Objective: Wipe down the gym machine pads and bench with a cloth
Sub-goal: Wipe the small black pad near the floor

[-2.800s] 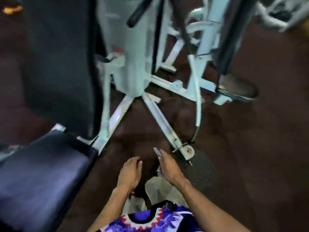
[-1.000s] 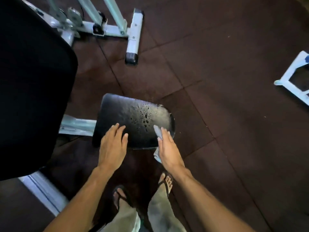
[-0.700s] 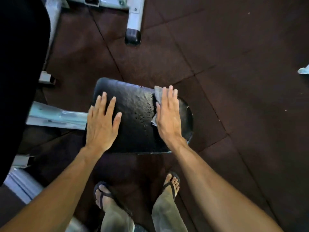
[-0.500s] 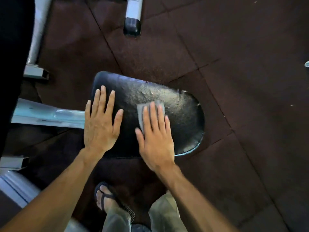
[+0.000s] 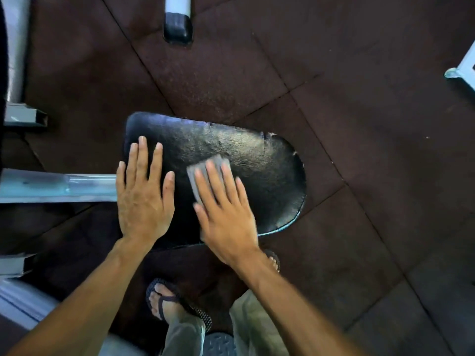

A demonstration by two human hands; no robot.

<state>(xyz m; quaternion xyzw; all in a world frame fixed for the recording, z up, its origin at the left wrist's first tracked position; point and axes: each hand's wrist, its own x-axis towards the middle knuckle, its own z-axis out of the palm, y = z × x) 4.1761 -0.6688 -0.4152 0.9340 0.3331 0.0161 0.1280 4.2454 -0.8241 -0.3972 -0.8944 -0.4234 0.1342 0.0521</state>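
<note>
- The right hand point(image 5: 226, 214) lies flat, fingers spread out, and presses a small grey cloth point(image 5: 205, 173) down on the black seat pad point(image 5: 257, 160). The hand does not squeeze the cloth. It pins it under the palm and fingers.
- Only part of the cloth shows. It sticks out past the fingertips and beside the first finger. The rest is hidden under the hand.
- The cloth sits near the middle of the pad, closer to the person's side than the far side.
- Just left of the cloth, the left hand point(image 5: 145, 196) lies flat and wide on the pad too, with nothing in it. Its 4 fingers point away from the person. The 2 hands are close but do not touch.
- The pad looks shiny past the cloth. Its right edge is round, and its cover is cracked and torn there.
- A pale blue metal bar point(image 5: 56, 186) comes in from the left and goes under the left hand toward the pad.
- Below the hands, 2 feet in dark flip-flops point(image 5: 177, 304) stand on the floor. The right foot is mostly hidden by the right arm.
- The floor point(image 5: 334, 124) is made of dark brown rubber tiles.
- Far past the pad, a white frame leg with a black end cap point(image 5: 178, 29) rests on the floor.
</note>
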